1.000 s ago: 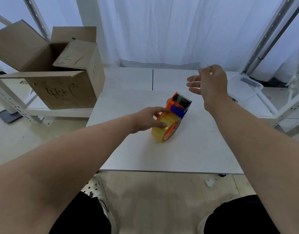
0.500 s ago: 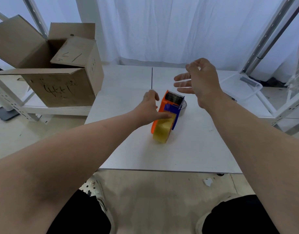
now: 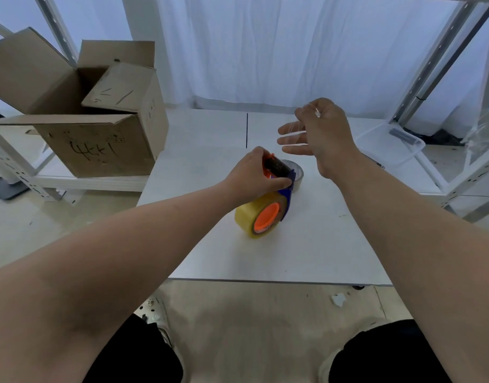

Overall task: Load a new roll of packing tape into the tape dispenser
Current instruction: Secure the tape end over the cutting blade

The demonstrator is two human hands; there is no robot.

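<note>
Tilted since before, dispenser (image 3: 276, 189) shows roll (image 3: 258, 217); left hand (image 3: 254, 175) grips.

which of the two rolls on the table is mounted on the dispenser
The yellowish tape roll, sitting on the dispenser's orange hub. The grey roll lies flat on the table behind it, mostly hidden.

the left hand (image 3: 255, 176) now grips the tape dispenser (image 3: 276, 178) near its blade end, where a second ago it rested on the yellow tape roll (image 3: 253, 217). the roll's orange hub now faces the camera, and a grey roll (image 3: 298, 174) shows behind the dispenser. the right hand (image 3: 318, 131) sits slightly lower, fingers spread.
</note>
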